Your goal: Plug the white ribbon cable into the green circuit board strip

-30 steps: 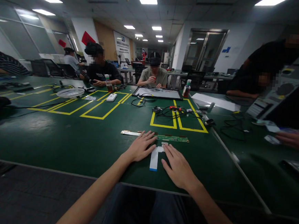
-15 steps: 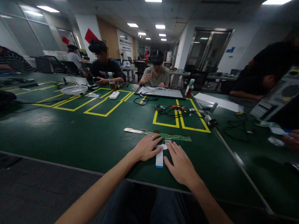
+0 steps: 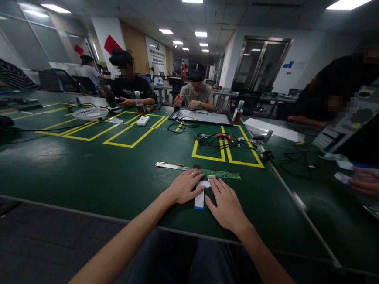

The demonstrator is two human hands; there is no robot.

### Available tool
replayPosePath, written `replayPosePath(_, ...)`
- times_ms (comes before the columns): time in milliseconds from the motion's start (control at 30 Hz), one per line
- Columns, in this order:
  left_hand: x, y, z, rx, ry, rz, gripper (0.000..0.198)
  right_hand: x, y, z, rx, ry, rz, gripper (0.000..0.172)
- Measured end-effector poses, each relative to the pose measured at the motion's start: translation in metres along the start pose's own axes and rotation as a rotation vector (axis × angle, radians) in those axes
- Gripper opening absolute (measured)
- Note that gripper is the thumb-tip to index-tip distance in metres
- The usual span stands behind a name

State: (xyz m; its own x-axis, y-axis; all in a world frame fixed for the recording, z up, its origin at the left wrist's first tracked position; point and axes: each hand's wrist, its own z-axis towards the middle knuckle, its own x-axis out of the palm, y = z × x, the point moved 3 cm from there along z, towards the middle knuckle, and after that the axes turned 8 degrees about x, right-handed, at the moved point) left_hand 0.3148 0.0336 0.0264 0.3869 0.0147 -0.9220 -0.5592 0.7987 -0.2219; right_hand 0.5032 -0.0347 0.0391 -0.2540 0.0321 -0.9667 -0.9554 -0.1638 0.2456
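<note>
A white flat ribbon cable (image 3: 200, 198) with a blue end lies on the green table (image 3: 91, 173) between my hands. A long thin green circuit board strip (image 3: 207, 172) lies just beyond it. My left hand (image 3: 184, 187) rests flat on the table left of the cable, fingers stretched out toward the strip. My right hand (image 3: 225, 204) lies flat on the cable's right side, fingers spread, fingertips near the cable's top end.
Yellow tape rectangles (image 3: 227, 156) mark the table beyond the strip, with tangled black wires (image 3: 220, 140) and a flat panel (image 3: 202, 116). People sit at the far side. Another person's hand (image 3: 371, 182) rests at the right. A white fan (image 3: 89, 114) lies far left.
Both hands slid forward, closer to the circuit strip, and closer together around the ribbon cable. The cable now shows less length between them.
</note>
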Motion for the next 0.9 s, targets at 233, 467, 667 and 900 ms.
replayPosePath(233, -0.0023, 0.0003, 0.0049, 0.041, -0.028, -0.008, 0.06, -0.0011, 0.0009, 0.0002, -0.007, -0.019, 0.007, 0.066)
replayPosePath(467, -0.0006, 0.002, 0.0057, 0.046, -0.004, -0.016, 0.061, -0.0011, 0.0035, 0.002, -0.017, -0.045, -0.024, 0.066)
replayPosePath(667, -0.0038, -0.0007, 0.0072, 0.078, 0.015, -0.048, 0.058, 0.0013, 0.0054, 0.0021, -0.009, -0.067, -0.051, 0.065)
replayPosePath(900, -0.0042, 0.0, 0.0087, 0.059, 0.026, -0.065, 0.057, 0.001, 0.0053, 0.0023, -0.006, -0.048, -0.065, 0.067)
